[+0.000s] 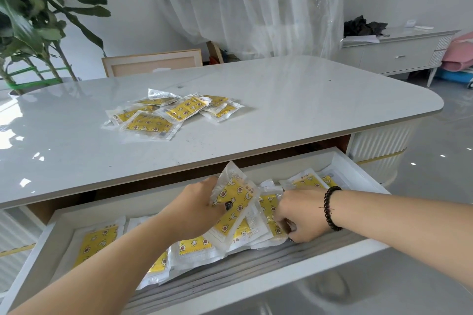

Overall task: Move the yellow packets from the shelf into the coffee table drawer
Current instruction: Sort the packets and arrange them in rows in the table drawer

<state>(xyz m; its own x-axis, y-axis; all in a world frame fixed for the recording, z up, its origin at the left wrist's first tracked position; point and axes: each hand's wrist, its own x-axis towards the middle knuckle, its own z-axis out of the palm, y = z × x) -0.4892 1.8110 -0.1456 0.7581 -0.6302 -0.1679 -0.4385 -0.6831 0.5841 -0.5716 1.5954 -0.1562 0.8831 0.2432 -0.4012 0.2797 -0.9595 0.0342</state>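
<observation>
Left hand grips one tilted packet over the open drawer, right hand pinches packets at 3 o'clock; best laid flat, unbunched; pile waits at 12 o'clock.

yellow star-and-moon patterned packets, white drawer, black bracelet

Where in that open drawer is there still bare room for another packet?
Little bare floor shows. The drawer is crowded in the middle, where the left hand grips a tilted packet and the right hand works among others. A thin strip shows along the left wall, beside the leftmost packet.
</observation>
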